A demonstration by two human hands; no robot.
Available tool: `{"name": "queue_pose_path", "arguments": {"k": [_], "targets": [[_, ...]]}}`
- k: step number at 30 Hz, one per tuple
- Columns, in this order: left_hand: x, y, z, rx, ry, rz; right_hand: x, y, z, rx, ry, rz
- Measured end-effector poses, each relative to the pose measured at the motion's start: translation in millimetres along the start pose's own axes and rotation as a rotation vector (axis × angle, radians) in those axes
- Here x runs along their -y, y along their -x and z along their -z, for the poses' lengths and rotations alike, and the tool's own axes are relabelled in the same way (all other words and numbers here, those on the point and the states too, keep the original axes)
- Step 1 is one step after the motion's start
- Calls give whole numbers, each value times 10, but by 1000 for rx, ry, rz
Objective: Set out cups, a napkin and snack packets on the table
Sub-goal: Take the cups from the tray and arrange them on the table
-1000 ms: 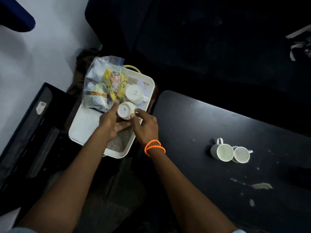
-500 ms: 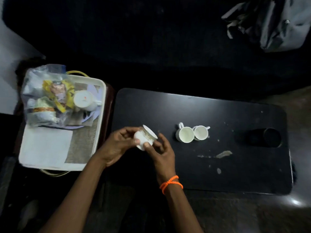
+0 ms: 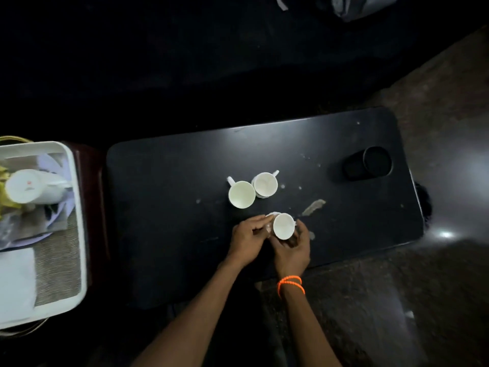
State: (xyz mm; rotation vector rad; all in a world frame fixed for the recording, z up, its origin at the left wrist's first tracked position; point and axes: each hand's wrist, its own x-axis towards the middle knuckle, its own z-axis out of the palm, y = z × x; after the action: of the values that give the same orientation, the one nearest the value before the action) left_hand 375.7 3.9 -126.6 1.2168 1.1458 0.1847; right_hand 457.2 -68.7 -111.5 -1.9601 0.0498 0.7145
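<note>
Both hands hold one white cup [image 3: 283,225], mouth up, low over the black table [image 3: 172,207]. My left hand [image 3: 248,241] grips its left side and my right hand [image 3: 292,251], with an orange wristband, cups it from below. Just behind it two white cups [image 3: 241,194] [image 3: 265,184] stand side by side, upright. On the white tray [image 3: 78,234] at the left lie another white cup [image 3: 29,186] on its side, a white napkin [image 3: 16,282] and snack packets [image 3: 5,205], partly cut off by the frame edge.
A black cup [image 3: 369,162] lies on its side at the table's far right. Pale scuff marks [image 3: 313,207] dot the tabletop. A dark sofa [image 3: 185,62] runs behind the table, with a grey bag [image 3: 352,6] on it. Brown floor [image 3: 436,287] lies to the right.
Both hands lifted a cup off the tray, carried it right across the table and turned it mouth up, down to just in front of the two standing cups.
</note>
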Motion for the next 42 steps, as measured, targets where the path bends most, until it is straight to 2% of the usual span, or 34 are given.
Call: {"name": "queue_pose_path", "arguments": {"k": [5,9,13,18,21,24,26,29,33,36,38,42], "targets": [[-134,-60,-152,-152,18,67,41,-114,-222,-61,120,96],[-119,-11,-98,-196,37,123,99,-177,-340,-77,311,177],[58,173,160,-188,66,143,91,-257,-409,-121,371,202],[373,506,889,-279,129,200,165,-210,-459,-122,291,157],[456,714,1533,-426,132,195,105,-64,-523,-171,123,77],[463,896,2193,-645,168,148,-50,292,-759,-208,250,-130],[434,977,2592,-834,214,125,-144,615,-1058,-49,272,-216],[381,1026,3114,-1112,260,111,-85,1178,-1621,293,258,-158],[426,1007,3592,-1274,283,219,190,1801,-2397,673,373,270],[476,924,3768,-1199,482,291,418,2067,-2938,882,510,649],[466,872,3805,-1105,613,264,541,2171,-3250,934,597,789],[369,838,3810,-989,723,203,603,2239,-3561,932,722,756]]}}
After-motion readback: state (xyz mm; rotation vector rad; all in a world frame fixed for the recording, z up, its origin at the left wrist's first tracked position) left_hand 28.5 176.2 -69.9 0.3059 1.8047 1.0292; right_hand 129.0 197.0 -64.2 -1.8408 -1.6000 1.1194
